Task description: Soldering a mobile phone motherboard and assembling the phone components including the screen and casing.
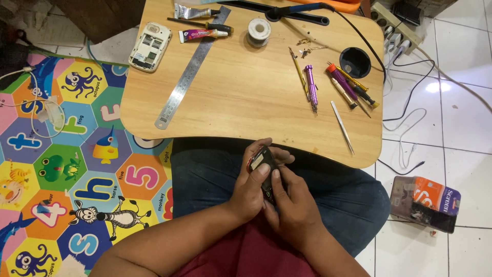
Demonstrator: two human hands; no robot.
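Both hands hold a small black phone with a red edge over my lap, just below the front edge of a low wooden table. My left hand wraps it from the left, thumb on its upper part. My right hand grips its lower end, thumb pressing the middle. Much of the phone is hidden by my fingers.
On the table lie a steel ruler, an opened white phone shell, a glue tube, a solder spool, screwdrivers, tweezers and a soldering iron. A colourful play mat covers the floor left; an orange box lies right.
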